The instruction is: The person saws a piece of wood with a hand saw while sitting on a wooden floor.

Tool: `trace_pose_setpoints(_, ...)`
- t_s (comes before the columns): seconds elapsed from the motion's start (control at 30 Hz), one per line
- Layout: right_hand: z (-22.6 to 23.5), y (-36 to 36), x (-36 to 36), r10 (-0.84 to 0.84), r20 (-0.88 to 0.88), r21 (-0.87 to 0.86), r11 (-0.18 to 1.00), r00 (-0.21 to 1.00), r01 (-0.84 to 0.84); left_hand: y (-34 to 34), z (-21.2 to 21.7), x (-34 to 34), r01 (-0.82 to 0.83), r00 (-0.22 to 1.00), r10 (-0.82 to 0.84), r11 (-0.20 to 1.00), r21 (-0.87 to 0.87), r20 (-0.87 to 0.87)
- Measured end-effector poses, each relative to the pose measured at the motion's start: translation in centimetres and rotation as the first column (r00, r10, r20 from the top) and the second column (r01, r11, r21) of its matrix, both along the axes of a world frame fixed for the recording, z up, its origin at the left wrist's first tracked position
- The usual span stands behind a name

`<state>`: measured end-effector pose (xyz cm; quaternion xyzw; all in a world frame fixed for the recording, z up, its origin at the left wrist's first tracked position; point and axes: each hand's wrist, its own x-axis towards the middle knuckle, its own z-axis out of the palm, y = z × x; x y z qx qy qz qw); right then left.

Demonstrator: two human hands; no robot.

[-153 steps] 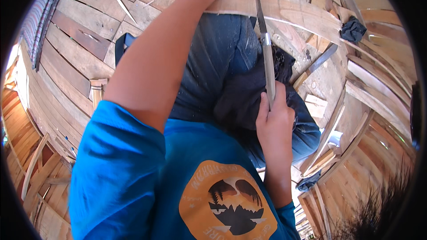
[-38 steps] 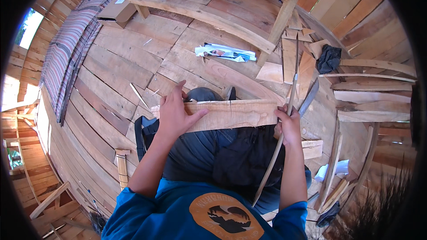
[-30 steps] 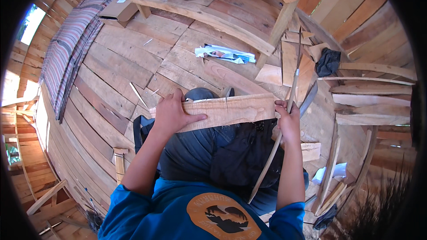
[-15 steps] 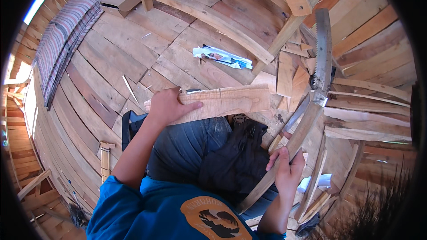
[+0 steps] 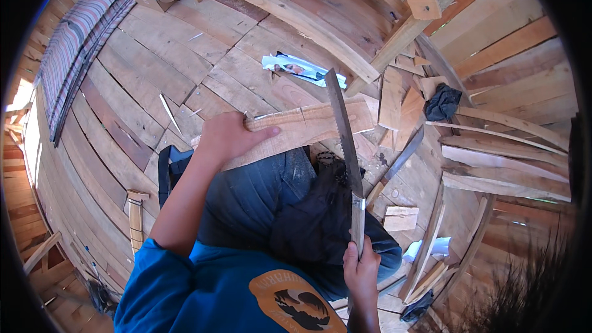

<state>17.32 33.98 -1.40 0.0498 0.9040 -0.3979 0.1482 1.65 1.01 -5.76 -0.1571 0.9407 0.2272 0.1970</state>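
Both hands are busy with wood and a saw. The left hand (image 5: pixel 229 137) lies flat on a curved wooden plank (image 5: pixel 302 126), fingers spread over its top, pressing it down on the person's lap. The right hand (image 5: pixel 361 269) is closed tight around the pale handle of a long hand saw (image 5: pixel 344 132). The saw blade reaches up and away from the body and lies across the right part of the plank, teeth toward the wood.

The plank sits across the knees, over blue jeans (image 5: pixel 253 194) and a dark cloth (image 5: pixel 320 216). It looks stiff and hard, and not too heavy for one hand to hold still. It could slide or tip on soft legs, so I think a firm push near the cut is best. The saw blade looks thin and bendy, and its teeth are sharp, so only the handle is safe to hold.

All around is a plank floor (image 5: pixel 154 74) with wood offcuts (image 5: pixel 401 217), a black rag (image 5: pixel 443 102) and a striped mat (image 5: pixel 80 49).
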Motion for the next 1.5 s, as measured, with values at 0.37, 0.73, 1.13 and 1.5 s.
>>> trace_pose_setpoints(0.37, -3.3, -2.2, -1.5, 0.183, -0.138, 0.202, 0.967, 0.973, -0.154, -0.3, -1.1, -0.1, -0.002, 0.999, 0.002, 1.0, 0.012, -0.033)
trace_pose_setpoints(0.73, -3.6, -2.7, -2.0, 0.179, -0.102, 0.209, 0.965, 0.978, -0.155, -0.2, -1.6, -0.2, -0.019, 1.0, 0.019, 1.0, 0.008, -0.024)
trace_pose_setpoints(1.13, -3.8, -2.4, -1.6, 0.164, -0.131, 0.191, 0.972, 0.978, -0.138, -0.1, -1.8, -0.2, -0.035, 0.999, 0.035, 0.999, -0.001, -0.016)
trace_pose_setpoints(1.5, -4.1, -2.7, -1.3, 0.166, -0.153, 0.203, 0.97, 0.974, -0.133, -0.1, -1.6, -0.2, -0.024, 1.0, 0.024, 1.0, -0.015, -0.019)
